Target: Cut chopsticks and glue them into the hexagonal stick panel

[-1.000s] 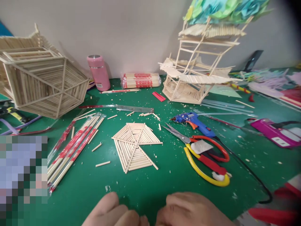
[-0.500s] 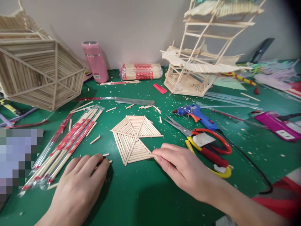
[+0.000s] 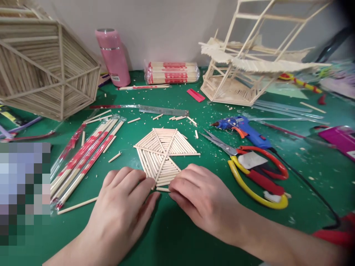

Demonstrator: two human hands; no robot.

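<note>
A flat, many-sided wooden stick panel (image 3: 151,149) with crossing spokes lies on the green table, with a wedge-shaped gap at its right. My right hand (image 3: 205,195) pinches a short wooden stick (image 3: 163,189) along the panel's near edge; its fingertips hide the stick's right end. At the panel's near left corner, my left hand (image 3: 122,203) rests with bent fingers, its thumb apart from the index finger and nothing visible between them. A longer loose stick (image 3: 79,205) runs toward the left wrist, partly hidden by the hand.
Scissors (image 3: 246,162) and a blue glue gun (image 3: 241,129) lie right of the panel. Plastic-wrapped sticks (image 3: 85,159) lie left. Behind stand a pink bottle (image 3: 113,57), a stick bundle (image 3: 172,72), a stick tower (image 3: 235,81) and a large stick structure (image 3: 62,79).
My left hand has moved right and forward to the panel's near corner. My right hand has shifted left with the short stick along the near edge. The camera view has tilted down slightly.
</note>
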